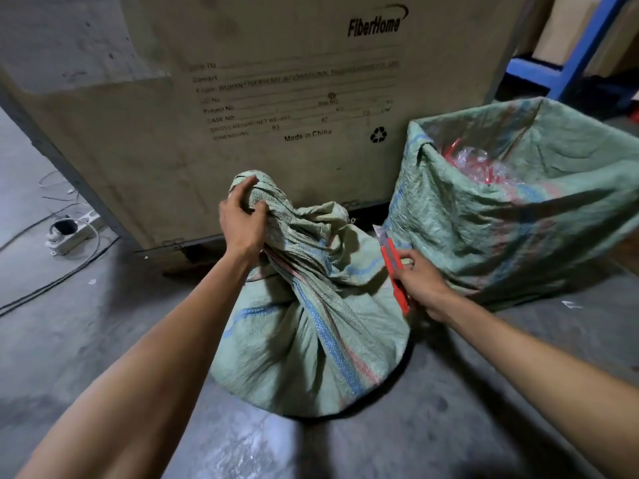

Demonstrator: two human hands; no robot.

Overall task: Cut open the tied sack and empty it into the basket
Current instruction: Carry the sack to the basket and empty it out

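A green woven sack [307, 340] with blue and red stripes stands on the concrete floor in the middle, its neck gathered and tied. My left hand [242, 219] grips the bunched top of the sack above the tie. My right hand [420, 281] holds a red utility knife [394, 267] beside the sack's right side, blade end pointing up and away. To the right stands the basket [449, 209], lined with the same green woven cloth, open at the top, with clear plastic and red pieces [473, 160] inside.
A large plywood crate [259, 98] printed "FiberHome" stands right behind the sack. A white power strip [69, 233] with cables lies on the floor at the left. A blue metal rack [567, 57] with boxes is at the back right.
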